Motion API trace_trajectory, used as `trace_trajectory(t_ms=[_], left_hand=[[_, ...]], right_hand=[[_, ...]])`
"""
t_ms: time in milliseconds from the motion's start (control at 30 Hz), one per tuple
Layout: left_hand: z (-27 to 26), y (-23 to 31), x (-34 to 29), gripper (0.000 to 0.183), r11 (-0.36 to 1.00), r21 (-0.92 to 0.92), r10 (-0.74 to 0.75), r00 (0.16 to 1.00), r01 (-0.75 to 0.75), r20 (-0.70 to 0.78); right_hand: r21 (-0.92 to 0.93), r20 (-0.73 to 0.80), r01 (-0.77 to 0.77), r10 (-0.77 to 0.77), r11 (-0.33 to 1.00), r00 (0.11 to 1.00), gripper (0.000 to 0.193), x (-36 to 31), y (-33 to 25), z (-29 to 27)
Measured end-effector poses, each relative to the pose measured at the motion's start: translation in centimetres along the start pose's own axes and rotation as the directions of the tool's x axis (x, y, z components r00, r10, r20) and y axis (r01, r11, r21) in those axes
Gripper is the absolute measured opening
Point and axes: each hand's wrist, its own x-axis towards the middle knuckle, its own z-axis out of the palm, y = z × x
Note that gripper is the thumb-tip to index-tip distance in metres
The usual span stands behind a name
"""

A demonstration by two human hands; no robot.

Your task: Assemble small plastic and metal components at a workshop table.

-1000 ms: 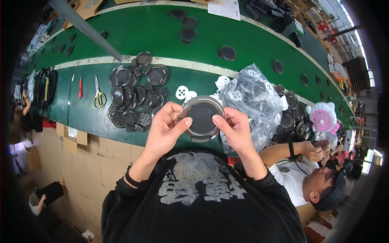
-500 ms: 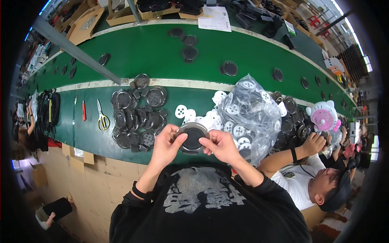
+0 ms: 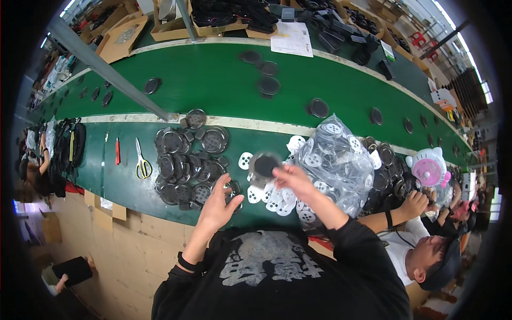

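Note:
My right hand (image 3: 292,180) grips a round black disc-shaped part with a shiny rim (image 3: 265,166) by its right edge; the part is slightly smeared by motion. Nothing is in my left hand (image 3: 217,205), whose thumb and fingers are spread beside a pile of similar black round parts (image 3: 173,167). Below and around the held part lie loose white discs with dark holes (image 3: 281,201). Just right of my right hand rests a clear plastic bag (image 3: 341,154) full of such white discs.
Scissors with yellow handles (image 3: 143,167) and a red cutter (image 3: 118,151) lie at left. Beyond a pale ledge, a green belt (image 3: 213,80) carries more black round parts. At right, a co-worker's hand (image 3: 414,204) is near a pink-and-white fan (image 3: 428,169) and another black pile.
My left hand has let go of the black round part and opened. My right hand has carried it forward and slightly right. The parts on the belt appear shifted right.

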Motion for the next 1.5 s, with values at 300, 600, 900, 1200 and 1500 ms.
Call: trace_trajectory(t_ms=[300,600,900,1200,1500], left_hand=[[0.0,0.5,-0.9,0.056,0.995,0.082,0.058,0.996,-0.064,0.071],[0.5,0.8,-0.7,0.045,0.987,0.122,0.084,0.985,-0.102,0.148],[0.7,2.0,-1.1,0.047,0.987,0.089,0.117,0.979,-0.133,0.164],[-0.9,-1.2,-3.4,0.045,0.975,0.058,0.209,0.974,-0.215,0.085],[-1.4,-4.4,-7.3,0.045,0.994,-0.020,0.104,0.992,-0.106,-0.069]], right_hand=[[0.215,-0.225,0.204,-0.155,0.955,0.962,0.033,4.2,-4.8,-3.7],[-0.301,-0.326,0.355,-0.445,0.885,0.834,0.022,-7.0,0.0,-5.9],[-0.803,-0.595,-0.310,-0.691,0.508,0.410,0.014,-15.0,1.1,-16.6],[-0.780,0.382,0.619,-0.714,0.092,0.587,0.017,16.5,1.8,1.7],[-0.641,0.495,0.761,-0.702,0.102,0.512,0.018,22.0,2.9,1.8]])
